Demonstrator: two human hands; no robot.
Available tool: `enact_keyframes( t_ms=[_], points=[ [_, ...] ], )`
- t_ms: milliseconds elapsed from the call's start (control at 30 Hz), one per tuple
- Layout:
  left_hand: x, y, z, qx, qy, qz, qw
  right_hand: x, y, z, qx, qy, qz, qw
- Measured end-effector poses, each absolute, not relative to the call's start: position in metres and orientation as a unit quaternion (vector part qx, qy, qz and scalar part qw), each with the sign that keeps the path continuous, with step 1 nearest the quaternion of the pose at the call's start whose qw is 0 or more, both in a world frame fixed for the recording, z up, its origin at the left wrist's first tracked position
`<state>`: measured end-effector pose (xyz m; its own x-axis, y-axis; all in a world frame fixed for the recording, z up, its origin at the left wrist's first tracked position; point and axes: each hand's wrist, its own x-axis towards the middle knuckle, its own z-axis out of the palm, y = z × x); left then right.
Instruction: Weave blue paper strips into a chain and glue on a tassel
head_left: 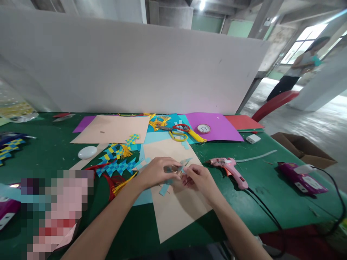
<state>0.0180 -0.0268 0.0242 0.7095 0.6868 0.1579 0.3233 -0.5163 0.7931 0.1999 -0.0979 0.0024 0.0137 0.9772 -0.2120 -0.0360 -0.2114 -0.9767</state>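
My left hand [159, 171] and my right hand [199, 178] meet over a sheet of peach paper [173, 220]. Their fingers are pinched round a light blue paper strip [187, 161], partly hidden by the fingers and blurred. Beneath them lies a short blue paper piece [164, 190]. Left of my left hand are a woven blue paper fish-bone shape [119, 167], a blue-and-yellow woven piece [110, 153] and a yellow tassel [126, 151]. A pink glue gun [230, 168] with a glue stick in its back rests to the right of my right hand.
Scissors [180, 128] and a round tin [204, 129] lie on coloured sheets, among them a purple one [225, 126]. A purple power strip [300, 178] with a cable is at the right, a white oval object [87, 152] at the left. A person [300, 68] stands beyond the table.
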Motion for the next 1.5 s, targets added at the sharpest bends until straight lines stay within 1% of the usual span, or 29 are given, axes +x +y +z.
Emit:
enact_keyframes(
  t_ms=[100,267,433,533,633,800,967,1200,1300,1367,1433,1500],
  points=[
    [0.017,-0.025,0.023,0.833,0.299,0.239,0.400,0.202,-0.098,-0.002,-0.544,-0.441,0.555,0.449],
    [0.016,-0.026,0.025,0.819,0.307,0.222,0.431,0.202,-0.100,0.001,-0.518,-0.453,0.562,0.460],
    [0.017,-0.030,0.030,0.769,0.314,0.203,0.519,0.203,-0.105,0.014,-0.442,-0.445,0.619,0.472],
    [0.016,-0.031,0.032,0.751,0.317,0.200,0.544,0.205,-0.106,0.017,-0.397,-0.431,0.651,0.483],
    [0.017,-0.032,0.034,0.751,0.312,0.200,0.547,0.207,-0.106,0.014,-0.357,-0.409,0.679,0.493],
    [0.022,-0.036,0.040,0.772,0.296,0.213,0.520,0.206,-0.105,0.008,-0.322,-0.398,0.697,0.503],
    [0.024,-0.036,0.039,0.778,0.241,0.251,0.522,0.206,-0.105,0.006,-0.311,-0.402,0.699,0.503],
    [0.021,-0.033,0.036,0.766,0.229,0.248,0.547,0.207,-0.105,0.008,-0.314,-0.406,0.702,0.494],
    [0.021,-0.033,0.036,0.779,0.221,0.252,0.531,0.208,-0.105,0.010,-0.318,-0.407,0.702,0.491],
    [0.022,-0.033,0.037,0.790,0.225,0.280,0.496,0.209,-0.105,0.011,-0.338,-0.412,0.687,0.494],
    [0.023,-0.033,0.036,0.803,0.240,0.334,0.431,0.211,-0.104,0.011,-0.397,-0.427,0.647,0.492],
    [0.024,-0.032,0.032,0.818,0.255,0.385,0.344,0.212,-0.102,0.008,-0.488,-0.462,0.573,0.470]
  ],
)
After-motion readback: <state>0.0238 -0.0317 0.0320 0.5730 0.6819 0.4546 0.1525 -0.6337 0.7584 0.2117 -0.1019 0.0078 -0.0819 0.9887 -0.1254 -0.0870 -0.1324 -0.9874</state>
